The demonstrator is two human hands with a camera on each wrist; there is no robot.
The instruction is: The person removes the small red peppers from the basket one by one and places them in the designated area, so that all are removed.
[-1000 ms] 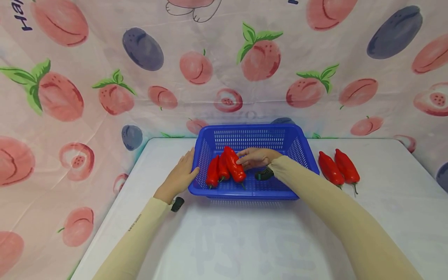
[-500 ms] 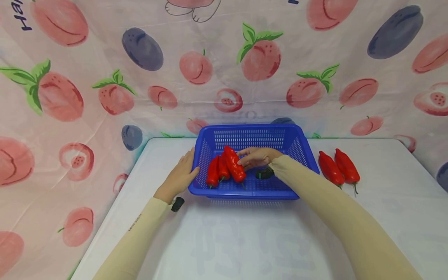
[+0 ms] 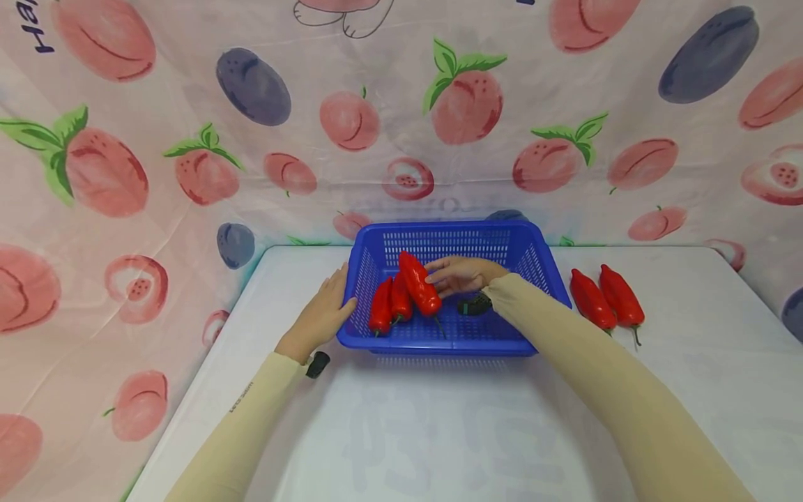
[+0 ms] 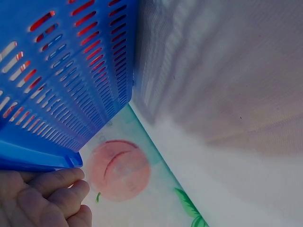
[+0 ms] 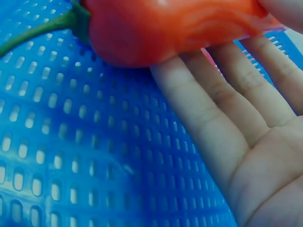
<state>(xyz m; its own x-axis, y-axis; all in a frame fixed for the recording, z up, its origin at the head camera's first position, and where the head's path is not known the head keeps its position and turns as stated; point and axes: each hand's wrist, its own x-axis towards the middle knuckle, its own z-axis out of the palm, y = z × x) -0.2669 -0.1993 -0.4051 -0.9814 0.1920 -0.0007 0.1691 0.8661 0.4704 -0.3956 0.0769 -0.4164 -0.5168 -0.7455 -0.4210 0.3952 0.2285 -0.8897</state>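
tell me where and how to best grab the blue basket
The blue basket is probably best gripped by the rim at both short ends, coming from left and right: it is wider than it is deep and flares out at the top, leaving an overhanging edge to hook under.

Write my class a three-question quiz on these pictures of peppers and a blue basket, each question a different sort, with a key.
1. Count: how many peppers lie on the white table, outside the blue basket?

2. Multiple choice: what does the right hand hold?
A) the table's edge
B) a red pepper
C) the basket's rim

3. True or false: the left hand also holds a pepper.

Key: 1. Two. 2. B. 3. False; it rests at the basket's left side.
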